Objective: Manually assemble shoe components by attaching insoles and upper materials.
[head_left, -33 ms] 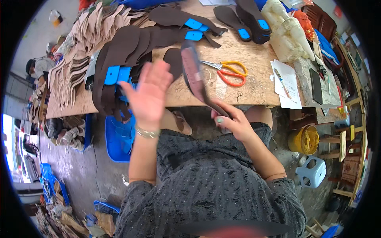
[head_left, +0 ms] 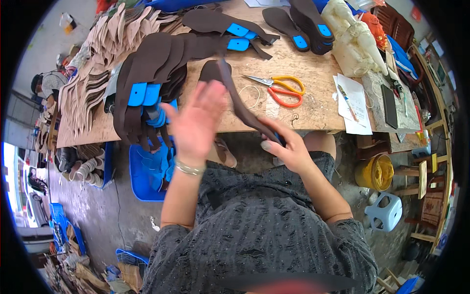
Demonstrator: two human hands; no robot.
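Observation:
My right hand (head_left: 285, 146) grips a dark brown shoe insole (head_left: 241, 109) by its near end, thumb on one side and fingers on the other. The insole stands tilted above the table's front edge, seen nearly edge-on. My left hand (head_left: 199, 117) is open beside it, palm showing and fingers stretched, slightly blurred; whether the fingertips touch the insole I cannot tell. Behind them another brown insole (head_left: 209, 71) lies on the table. To the left is a fanned pile of brown insoles (head_left: 147, 59) with blue heel pads (head_left: 145, 94). Scissors (head_left: 281, 88) with yellow and orange handles lie to the right.
The wooden table (head_left: 313, 110) also carries beige insole pieces (head_left: 85, 98), more brown insoles (head_left: 313, 29), papers (head_left: 353, 105), a pen (head_left: 348, 102) and a dark phone (head_left: 389, 107). Below stand a blue bin (head_left: 142, 188), a yellow bucket (head_left: 374, 172) and a pale blue stool (head_left: 384, 211).
My left hand has moved right, closer to the insole. The insole has turned from showing its pinkish face to nearly edge-on, still in my right hand.

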